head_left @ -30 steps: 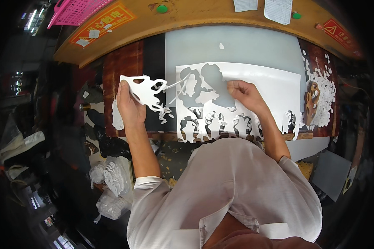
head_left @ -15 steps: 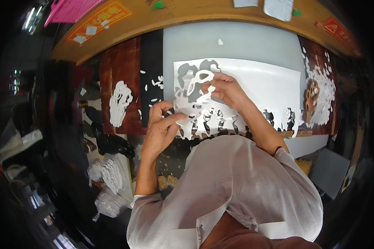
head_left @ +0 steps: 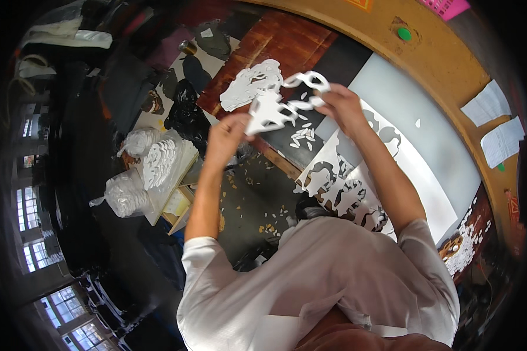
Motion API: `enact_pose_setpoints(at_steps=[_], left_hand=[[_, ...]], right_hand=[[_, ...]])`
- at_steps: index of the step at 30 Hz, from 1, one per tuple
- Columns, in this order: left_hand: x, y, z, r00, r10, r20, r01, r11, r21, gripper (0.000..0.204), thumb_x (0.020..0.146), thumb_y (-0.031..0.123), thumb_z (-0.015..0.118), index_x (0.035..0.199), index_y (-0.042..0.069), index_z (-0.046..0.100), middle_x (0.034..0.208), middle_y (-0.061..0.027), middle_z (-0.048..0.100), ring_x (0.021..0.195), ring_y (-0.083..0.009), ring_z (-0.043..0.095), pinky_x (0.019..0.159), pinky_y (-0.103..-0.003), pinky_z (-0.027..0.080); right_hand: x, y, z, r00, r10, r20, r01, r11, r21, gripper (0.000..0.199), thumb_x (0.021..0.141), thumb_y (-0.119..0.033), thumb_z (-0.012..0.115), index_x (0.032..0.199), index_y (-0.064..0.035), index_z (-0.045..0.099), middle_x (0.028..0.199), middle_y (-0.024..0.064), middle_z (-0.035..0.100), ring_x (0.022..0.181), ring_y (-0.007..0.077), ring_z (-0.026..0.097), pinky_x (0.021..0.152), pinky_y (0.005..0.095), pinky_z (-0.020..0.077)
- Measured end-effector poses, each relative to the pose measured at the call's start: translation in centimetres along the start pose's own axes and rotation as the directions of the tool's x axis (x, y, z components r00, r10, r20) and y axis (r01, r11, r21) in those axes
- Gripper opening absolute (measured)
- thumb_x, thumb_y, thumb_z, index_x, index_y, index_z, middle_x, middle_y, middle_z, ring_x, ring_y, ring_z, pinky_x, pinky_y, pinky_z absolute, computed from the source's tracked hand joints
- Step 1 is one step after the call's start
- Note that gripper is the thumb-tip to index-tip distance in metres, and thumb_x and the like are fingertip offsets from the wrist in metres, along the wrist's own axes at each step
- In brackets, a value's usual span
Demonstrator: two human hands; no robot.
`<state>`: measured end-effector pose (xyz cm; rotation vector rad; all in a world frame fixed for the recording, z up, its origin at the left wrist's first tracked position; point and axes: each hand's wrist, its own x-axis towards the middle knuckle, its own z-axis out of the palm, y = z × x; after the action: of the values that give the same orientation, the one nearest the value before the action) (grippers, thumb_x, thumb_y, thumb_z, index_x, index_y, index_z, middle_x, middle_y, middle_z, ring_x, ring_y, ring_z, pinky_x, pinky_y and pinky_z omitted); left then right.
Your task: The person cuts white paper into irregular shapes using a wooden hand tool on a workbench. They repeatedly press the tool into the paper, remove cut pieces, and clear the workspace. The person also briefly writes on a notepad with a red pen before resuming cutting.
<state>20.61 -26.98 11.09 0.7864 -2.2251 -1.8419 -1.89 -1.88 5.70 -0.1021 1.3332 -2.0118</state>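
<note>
Between my two raised hands hangs a white cut-out piece (head_left: 269, 114) with holes and looped strips, blurred by motion. My left hand (head_left: 227, 136) pinches its lower left end. My right hand (head_left: 341, 106) is closed on a looped part at its right; whether this is one piece or two overlapping ones, I cannot tell. Just behind it, a pile of similar white cut-outs (head_left: 246, 88) rests on a reddish-brown board (head_left: 290, 38). Below my right forearm lies a white sheet (head_left: 424, 184) with cut-out shapes along its near and left parts.
The sheet lies on a pale grey board (head_left: 416, 99). Small white scraps (head_left: 303, 136) dot the dark strip. At far right, a brown cutting die (head_left: 449, 247) sits among scraps. Bagged white pieces (head_left: 126, 196) stand at left. A yellow-brown beam (head_left: 436, 55) spans the back.
My view has swung left. Both hands have lifted the white cut-out piece off the sheet and carried it left, toward the pile. My left hand is now closed on it.
</note>
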Motion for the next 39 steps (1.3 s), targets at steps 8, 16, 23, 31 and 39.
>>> enact_pose_setpoints(at_steps=[8,16,23,31,39], left_hand=[[12.1,-2.7,-8.2,0.983,-0.005,-0.185,0.173,0.372,0.912,0.044,0.090,0.035,0.080,0.118,0.001,0.073,0.103,-0.0148,0.076,0.102,-0.0348,0.072,0.093,-0.043,0.056],[17.6,-3.4,5.0,0.921,0.284,0.267,-0.310,0.118,0.943,0.121,0.067,0.052,0.093,0.167,0.033,0.027,0.171,-0.0186,0.026,0.156,-0.0477,0.024,0.123,-0.068,0.022],[23.1,-2.1,4.0,0.843,0.268,0.467,-0.524,0.211,0.825,0.106,0.066,0.044,0.094,0.158,0.022,0.047,0.141,-0.0215,0.058,0.130,-0.0428,0.055,0.113,-0.049,0.043],[24.5,-5.0,4.5,0.846,0.324,0.423,-0.504,0.229,0.833,0.103,0.063,0.053,0.095,0.153,0.026,0.050,0.140,-0.0173,0.062,0.130,-0.0410,0.058,0.105,-0.055,0.048],[16.2,-1.3,13.3,0.684,0.565,0.461,-0.646,0.176,0.743,0.076,0.093,0.036,0.075,0.156,0.006,0.045,0.154,-0.0285,0.047,0.144,-0.0493,0.042,0.117,-0.063,0.032]], right_hand=[[5.0,1.2,1.9,0.983,0.176,0.060,-0.117,0.837,-0.534,0.041,0.098,-0.019,0.074,0.133,0.0026,0.068,0.112,0.0132,0.074,0.093,0.0187,0.074,0.079,0.0306,0.0627],[-11.4,2.2,-10.6,0.981,-0.096,-0.168,0.007,0.884,-0.467,0.015,0.102,-0.010,0.064,0.104,0.0011,0.074,0.082,-0.0011,0.065,0.073,0.0086,0.053,0.070,0.0260,0.0452],[-24.9,3.3,-18.5,0.777,-0.064,-0.627,-0.129,0.958,-0.258,0.025,0.106,-0.012,0.059,0.120,0.0044,0.072,0.094,0.0055,0.072,0.078,0.0123,0.062,0.071,0.0260,0.0502],[-30.5,4.9,-21.0,0.685,-0.154,-0.712,-0.143,0.930,-0.339,0.028,0.107,-0.017,0.062,0.121,0.0057,0.072,0.093,0.0011,0.071,0.075,0.0066,0.056,0.067,0.0236,0.0464],[-40.2,4.1,-31.5,0.280,-0.740,-0.611,-0.586,0.373,-0.720,0.038,0.090,-0.023,0.072,0.122,-0.0035,0.074,0.126,0.0228,0.071,0.122,0.0446,0.063,0.109,0.0495,0.0482]])
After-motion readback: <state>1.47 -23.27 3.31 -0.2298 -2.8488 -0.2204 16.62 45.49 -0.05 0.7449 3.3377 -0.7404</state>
